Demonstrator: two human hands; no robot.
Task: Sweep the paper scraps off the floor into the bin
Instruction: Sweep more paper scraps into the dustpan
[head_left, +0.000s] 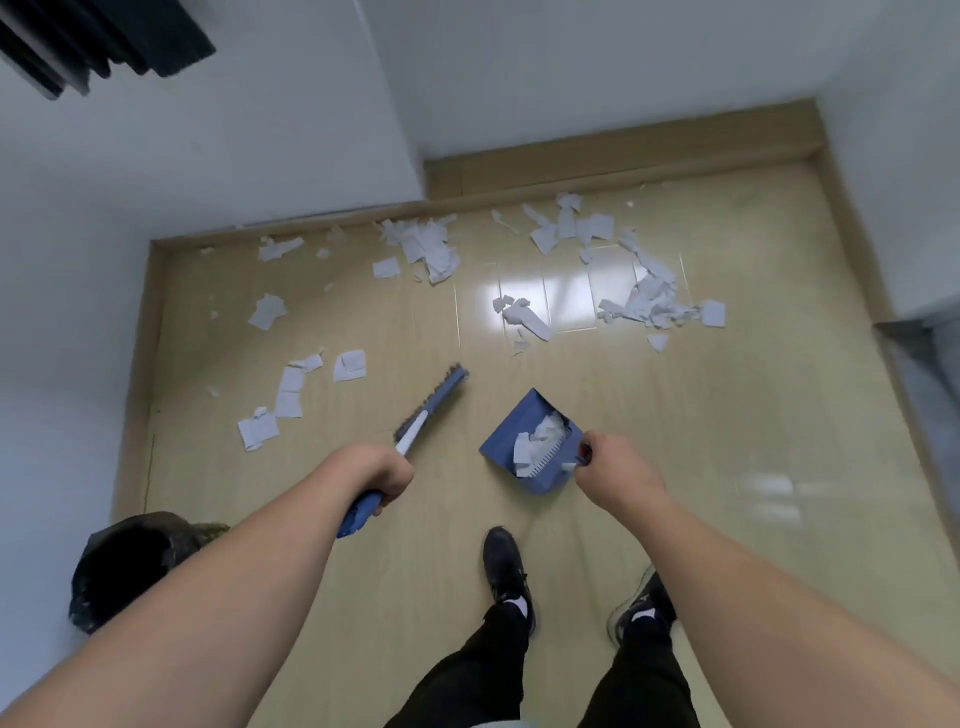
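My left hand (382, 475) grips the blue-and-white broom (426, 410), whose head rests on the floor ahead of me. In my right hand (615, 470) is the handle of a blue dustpan (509, 441), held just above the floor with white scraps inside it. Many white paper scraps (428, 249) lie scattered along the far wall, with more scraps at the left (270, 415) and a pile at the right (652, 301). A bin with a black liner (130, 566) stands at my lower left, partly hidden by my left forearm.
White walls close the floor in on the left, the far side and the right, with a wooden skirting (623, 150) along them. A grey step or ledge (924, 364) sits at the right. My two feet in dark shoes (506, 566) stand on the wooden floor below the dustpan.
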